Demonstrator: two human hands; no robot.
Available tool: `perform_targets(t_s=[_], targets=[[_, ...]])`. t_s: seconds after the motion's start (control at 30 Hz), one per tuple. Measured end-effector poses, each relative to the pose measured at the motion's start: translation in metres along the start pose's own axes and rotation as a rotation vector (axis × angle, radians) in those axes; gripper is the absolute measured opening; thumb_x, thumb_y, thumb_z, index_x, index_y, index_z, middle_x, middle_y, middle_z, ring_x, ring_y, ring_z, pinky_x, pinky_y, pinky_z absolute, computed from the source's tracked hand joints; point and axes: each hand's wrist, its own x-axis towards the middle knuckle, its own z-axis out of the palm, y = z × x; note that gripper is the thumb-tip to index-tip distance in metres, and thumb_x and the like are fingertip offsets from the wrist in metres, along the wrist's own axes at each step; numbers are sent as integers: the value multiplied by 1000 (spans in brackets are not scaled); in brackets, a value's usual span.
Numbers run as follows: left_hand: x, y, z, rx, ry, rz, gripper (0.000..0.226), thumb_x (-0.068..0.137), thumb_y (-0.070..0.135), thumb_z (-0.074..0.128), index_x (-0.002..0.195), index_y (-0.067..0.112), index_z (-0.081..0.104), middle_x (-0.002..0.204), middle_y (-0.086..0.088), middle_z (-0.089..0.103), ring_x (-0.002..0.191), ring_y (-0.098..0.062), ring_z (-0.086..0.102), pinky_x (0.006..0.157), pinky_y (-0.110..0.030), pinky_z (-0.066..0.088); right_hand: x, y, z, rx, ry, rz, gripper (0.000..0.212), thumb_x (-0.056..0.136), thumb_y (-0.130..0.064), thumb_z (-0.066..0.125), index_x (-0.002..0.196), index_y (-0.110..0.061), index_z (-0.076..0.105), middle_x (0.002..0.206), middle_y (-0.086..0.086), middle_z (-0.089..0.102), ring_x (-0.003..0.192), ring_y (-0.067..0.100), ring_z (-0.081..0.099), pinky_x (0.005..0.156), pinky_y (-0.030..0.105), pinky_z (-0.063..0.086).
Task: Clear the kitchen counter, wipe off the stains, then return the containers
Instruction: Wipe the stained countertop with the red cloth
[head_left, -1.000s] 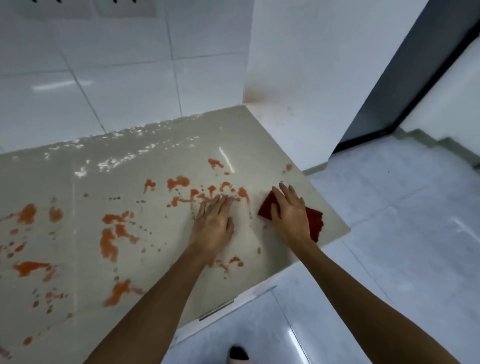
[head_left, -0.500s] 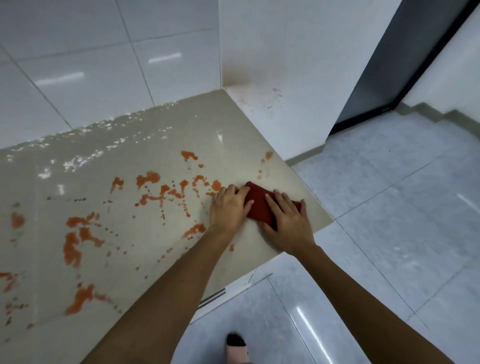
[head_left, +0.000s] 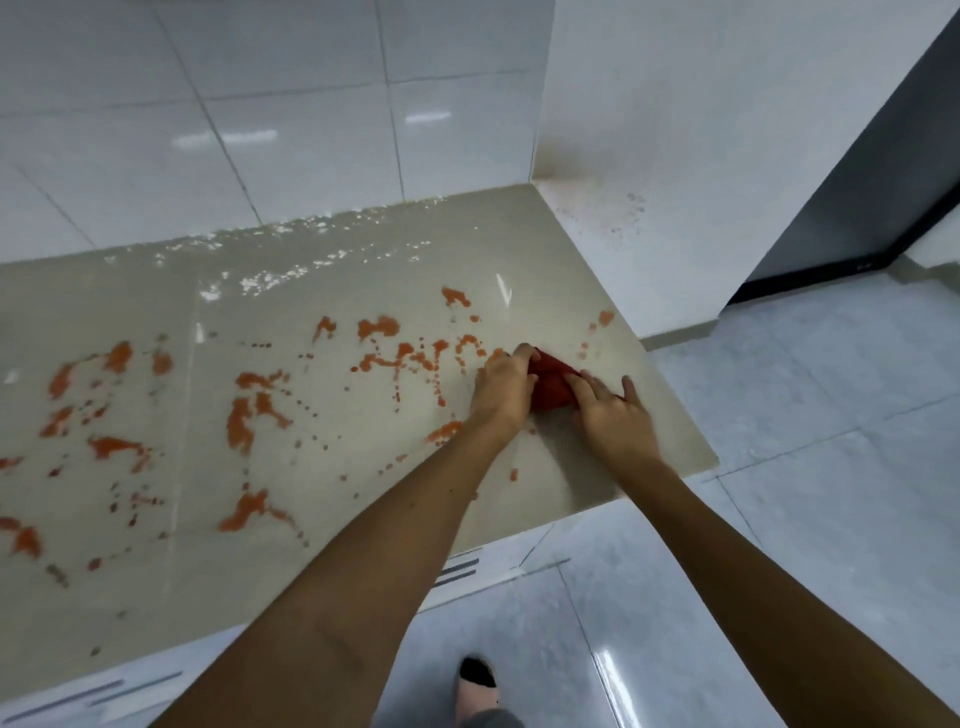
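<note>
A beige kitchen counter (head_left: 363, 571) fills the left and middle of the head view. Orange-red stains (head_left: 244, 426) are spattered over most of it, from the left edge to near the right end. A dark red cloth (head_left: 550, 384) lies bunched near the counter's right end. My left hand (head_left: 504, 389) grips the cloth's left side with curled fingers. My right hand (head_left: 613, 415) presses on its right side, fingers spread, covering part of the cloth. No containers are in view.
White tiled walls (head_left: 291, 135) rise behind the counter and at its right end (head_left: 675, 156). The counter's front edge (head_left: 519, 551) drops to a glossy grey tiled floor (head_left: 805, 467). A dark doorway (head_left: 857, 208) stands at far right. My foot (head_left: 478, 680) shows below.
My left hand left the bare counter and took hold of the cloth's left side. The cloth, flat under my right hand before, is now bunched between both hands.
</note>
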Motion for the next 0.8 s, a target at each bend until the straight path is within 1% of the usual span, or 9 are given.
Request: perform_targets(t_s=[0.07,0.13,0.2,0.3,0.43,0.53,0.6,0.67,0.8], targets=[[-2,-10,-17,-20,44,-8,29,94,15,52,123,16,53,117,-11,59,110,-25,53,92,-32,43,8,-13,-5,35,57,-55,41,84,-5,61,125,-6,57,118,17,65,96,32,68,102,53,39],[-7,-26,-39,-47,101,-30,29,93,15,52,122,15,54,116,-10,59,110,-24,53,92,-31,43,18,-33,-10,78,91,-107,42,81,-2,65,123,-4,58,118,16,65,94,32,68,97,52,44],[-16,-46,-65,-49,164,-59,29,93,15,53,122,15,55,117,-10,59,110,-24,53,93,-31,41,26,-66,-24,137,88,-172,46,86,-3,59,131,-5,52,132,15,56,109,32,62,102,49,40],[-38,-89,-111,-27,262,-111,28,92,14,54,120,13,56,118,-9,60,110,-26,54,93,-32,41,33,-128,-38,151,40,-320,52,94,-11,49,145,-13,36,151,7,35,131,31,43,109,43,32],[-82,-149,-165,-4,372,-256,29,93,16,54,121,14,56,115,-9,60,109,-25,55,91,-31,42,37,-212,-40,189,59,-547,56,87,-7,58,141,-12,42,146,9,42,129,31,47,104,46,38],[-123,-197,-199,8,450,-338,29,92,16,54,121,13,56,115,-12,61,107,-26,57,92,-33,44,31,-281,-37,181,-14,-675,55,96,-11,47,148,-16,28,154,4,28,139,26,32,113,41,25],[-155,-230,-221,39,479,-407,29,93,16,54,121,13,56,116,-12,61,107,-26,56,92,-33,43,21,-327,-32,193,-13,-755,57,97,-10,45,149,-19,24,156,1,23,142,25,27,115,40,21],[-184,-261,-240,64,506,-463,29,92,16,54,121,12,57,116,-12,61,108,-27,56,92,-34,42,9,-371,-28,172,-60,-801,57,99,-11,38,150,-23,16,158,-4,13,144,21,19,116,38,16],[-242,-323,-277,109,532,-567,29,92,16,55,121,12,58,113,-14,61,102,-30,57,87,-36,43,-20,-463,-14,187,-110,-879,59,99,-8,35,151,-21,11,159,-2,7,146,22,12,117,39,12]])
